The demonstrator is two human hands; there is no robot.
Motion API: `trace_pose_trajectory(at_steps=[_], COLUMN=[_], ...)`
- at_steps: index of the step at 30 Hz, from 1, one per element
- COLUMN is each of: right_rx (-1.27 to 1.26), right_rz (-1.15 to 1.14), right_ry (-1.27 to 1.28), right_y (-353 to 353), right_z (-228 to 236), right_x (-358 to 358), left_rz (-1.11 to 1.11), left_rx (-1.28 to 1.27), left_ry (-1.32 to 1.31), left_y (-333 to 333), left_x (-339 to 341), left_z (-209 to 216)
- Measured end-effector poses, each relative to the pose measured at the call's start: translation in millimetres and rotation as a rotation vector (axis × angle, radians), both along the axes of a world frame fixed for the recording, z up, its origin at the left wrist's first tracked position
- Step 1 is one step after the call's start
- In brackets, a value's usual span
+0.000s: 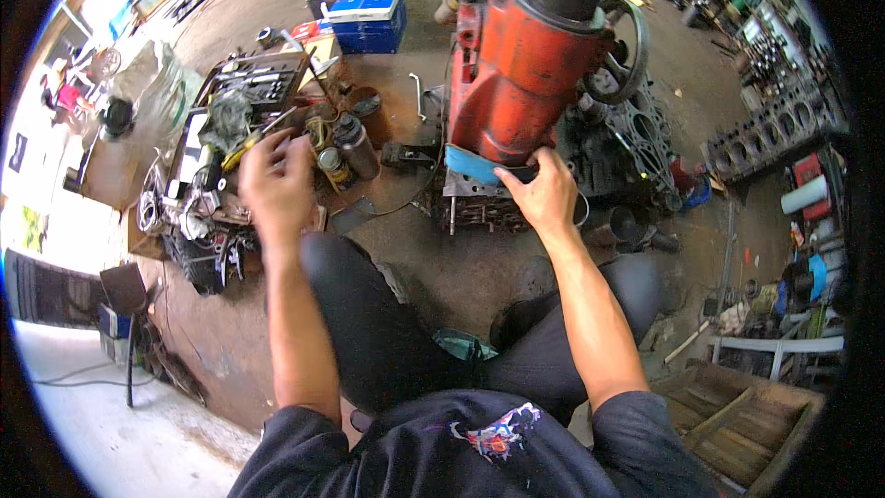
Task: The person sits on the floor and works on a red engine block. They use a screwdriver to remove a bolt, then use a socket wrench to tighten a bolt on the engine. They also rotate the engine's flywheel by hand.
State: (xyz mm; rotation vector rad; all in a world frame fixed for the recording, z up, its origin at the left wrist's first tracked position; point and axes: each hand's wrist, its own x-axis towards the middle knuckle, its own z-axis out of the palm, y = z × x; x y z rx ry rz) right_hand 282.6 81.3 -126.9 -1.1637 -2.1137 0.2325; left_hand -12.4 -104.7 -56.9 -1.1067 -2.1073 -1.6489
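My right hand (546, 192) is closed at the lower end of a red machine head (530, 74), its thumb against the right end of a blue flexible strip (472, 165). The strip curves round the machine's lower rim, above an engine block (466, 186); whether it is cloth or abrasive sheet I cannot make out. My left hand (277, 186) is raised over the near edge of the tool-covered bench at my left. Motion smears its fingers, so whether they hold anything does not show. Beside it stand a dark metal flask (355, 146) and a small can (334, 166).
A handwheel (627, 51) sticks out on the machine's right. Wrenches lie in a tray (263, 78) at the left, with a blue box (369, 18) behind. Another engine block (774, 134) stands at the right. A wooden crate (737, 420) sits near at the right.
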Motion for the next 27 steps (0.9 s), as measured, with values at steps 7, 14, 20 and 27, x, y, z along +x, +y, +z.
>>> trace_pose_trajectory(at_steps=[7, 14, 20, 27], right_rx=[-0.006, -0.015, -0.035, -0.051], right_rz=[-0.069, -0.085, -0.102, -0.104], right_ry=[0.001, -0.052, -0.056, -0.130], right_y=[1.2, -1.8, -5.5, -4.7], right_z=[3.9, 6.1, 19.1, 15.5], right_x=[-7.9, -9.4, -22.2, -14.9], left_rz=[0.557, 0.574, 0.633, 0.205], left_rx=[-0.425, -0.487, -0.525, -0.490], left_ry=[0.105, 0.119, -0.056, 0.156], left_y=[-82.9, -69.1, -69.9, -21.2], left_x=[-121.2, -155.7, -146.5, -81.5], left_z=[-58.5, -97.6, -80.3, 3.2])
